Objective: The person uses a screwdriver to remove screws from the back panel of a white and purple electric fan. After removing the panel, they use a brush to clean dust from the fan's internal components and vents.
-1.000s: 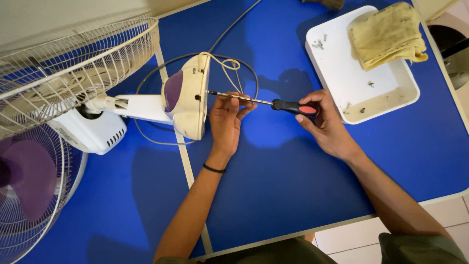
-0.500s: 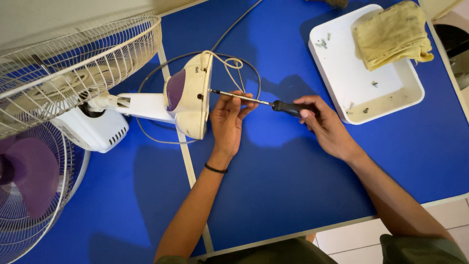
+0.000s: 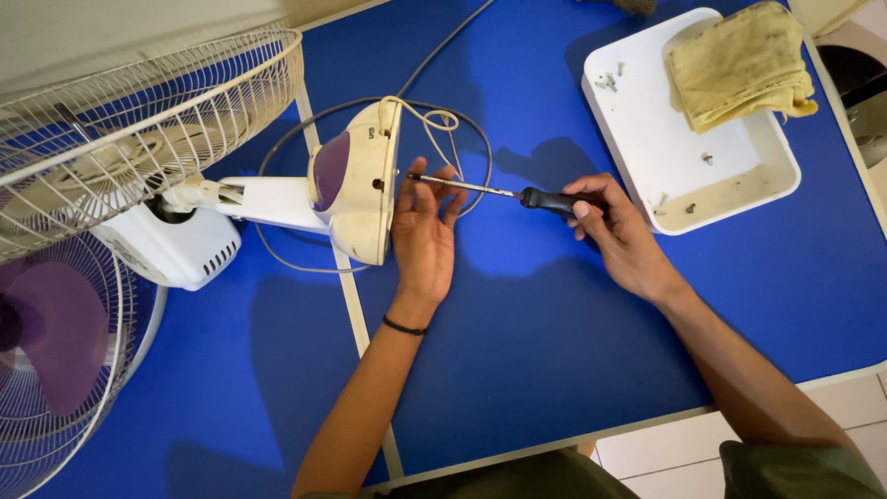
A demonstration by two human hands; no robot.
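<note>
Head camera is looking down on a blue counter [image 3: 554,370] where a stand fan is lying on its side. The right hand [image 3: 621,236] is gripping the black handle of a screwdriver [image 3: 504,193], fingers curled tight around it, and the thin metal shaft is pointing left with its tip meeting the underside of the cream fan base [image 3: 362,185]. The left hand [image 3: 423,231] is resting flat and open just beside that base, fingers spread under the shaft and touching the base's rim. A grey power cord [image 3: 434,55] is looping around the base and running off toward the top edge. The white fan pole [image 3: 249,197] is leading left to the motor housing [image 3: 171,249] and the wire grille [image 3: 139,120]. Well apart to the right, a white tray [image 3: 647,129] is sitting on the counter, holding a few small screws [image 3: 608,81] and a folded yellowish cloth [image 3: 739,60].
</note>
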